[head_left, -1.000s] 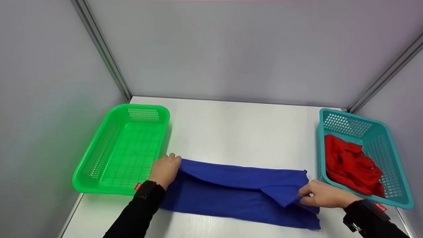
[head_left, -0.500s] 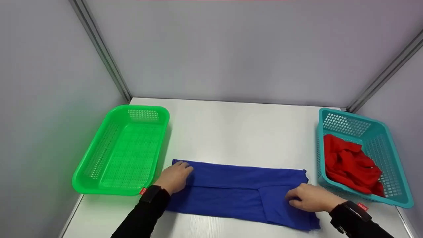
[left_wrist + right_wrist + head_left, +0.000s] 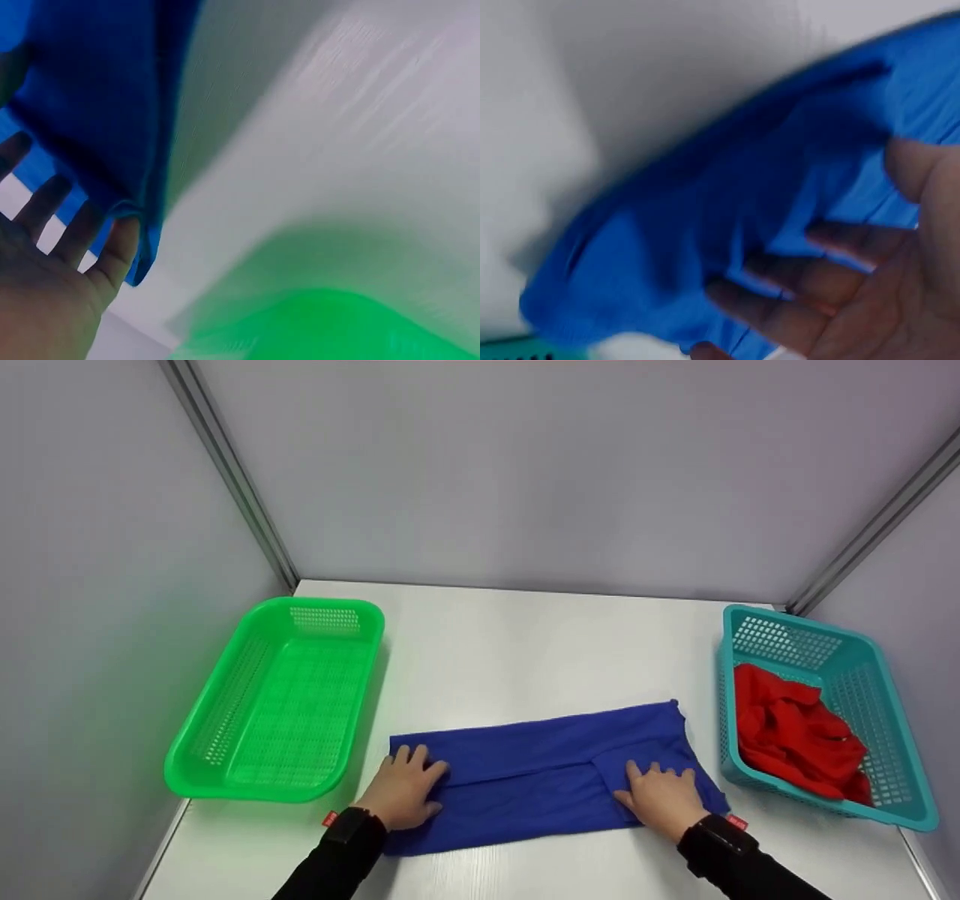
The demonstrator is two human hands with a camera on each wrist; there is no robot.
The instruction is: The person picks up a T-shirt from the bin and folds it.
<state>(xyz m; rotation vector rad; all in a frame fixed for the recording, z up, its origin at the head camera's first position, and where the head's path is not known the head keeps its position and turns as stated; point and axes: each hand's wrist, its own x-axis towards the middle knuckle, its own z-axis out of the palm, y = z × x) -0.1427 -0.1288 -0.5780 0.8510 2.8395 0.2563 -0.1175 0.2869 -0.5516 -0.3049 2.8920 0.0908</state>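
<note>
A blue cloth [image 3: 517,802], folded into a long strip, lies at a slant on the white table, its right end farther back. A squarish flap [image 3: 622,769] lies folded over near the right end. My left hand [image 3: 405,791] rests on the left end with fingers spread. In the left wrist view, the left hand's fingers [image 3: 116,251] reach the cloth's folded edge. Over the flap, my right hand [image 3: 664,799] touches the cloth with its fingers apart. The right wrist view shows the right palm [image 3: 877,315] over rumpled blue fabric [image 3: 682,247].
A green plastic basket [image 3: 300,712] with nothing in it stands at the left. On the right is a teal basket [image 3: 892,720] holding a crumpled red cloth [image 3: 799,735]. Grey panels [image 3: 510,472] wall in the white table [image 3: 540,652] at the back and sides.
The right hand has let go of the flap, which now lies flat, and moved left. The cloth's right end has swung away from me. The left hand has released the far-left corner and lies spread.
</note>
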